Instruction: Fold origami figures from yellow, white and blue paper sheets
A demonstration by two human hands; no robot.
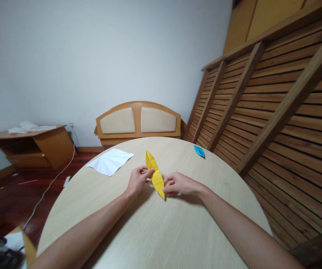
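Observation:
A folded yellow paper (155, 174), long and pointed at both ends, is held just above the round pale wooden table (149, 231). My left hand (138, 179) pinches its middle from the left with thumb and fingers. From the right, my right hand (177, 184) grips the lower half, fingers curled over the edge. The paper's far tip points away from me; its near tip touches or nearly touches the tabletop.
A creased white paper sheet (110, 161) lies at the table's far left. A small blue paper (199, 151) sits at the far right edge. Behind stand a wooden headboard (138, 121), a slatted wooden frame (275, 104) and a low cabinet (32, 145).

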